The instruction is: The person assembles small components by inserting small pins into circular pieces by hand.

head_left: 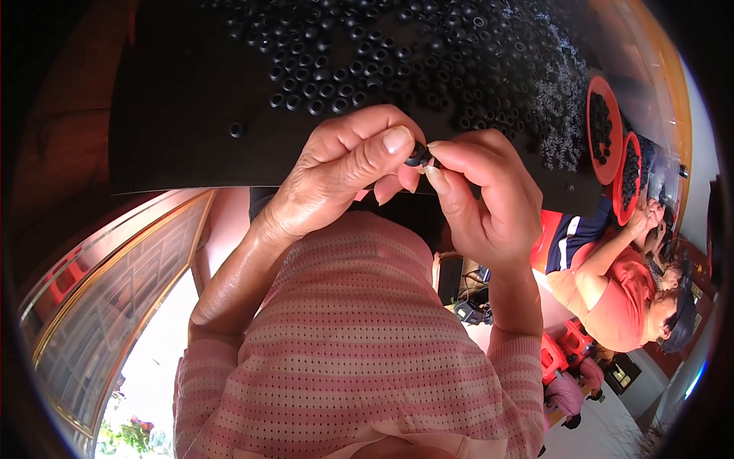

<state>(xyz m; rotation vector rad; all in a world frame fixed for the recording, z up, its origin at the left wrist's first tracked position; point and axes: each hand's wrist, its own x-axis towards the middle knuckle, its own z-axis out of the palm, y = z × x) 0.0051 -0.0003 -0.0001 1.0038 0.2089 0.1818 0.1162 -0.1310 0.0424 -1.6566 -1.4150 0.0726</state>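
Left hand (pixel 335 164) pinches a black ring (pixel 417 154); right hand (pixel 493 195), fingertips nearly together at its three-o'clock edge, possibly grips it too; uneven pressure could pop it loose.

Ring-shaped parts (pixel 342 74) crowd the far side of the bench (pixel 172 145). Two basins (pixel 603 89) sit by its right edge.

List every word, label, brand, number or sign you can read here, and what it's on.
None can be read.
Small black part between the left hand and right hand: no legible marking.
Pink striped top: no lettering seen.
Red bowls: no lettering seen.
Background at right: too small and blurred to tell.
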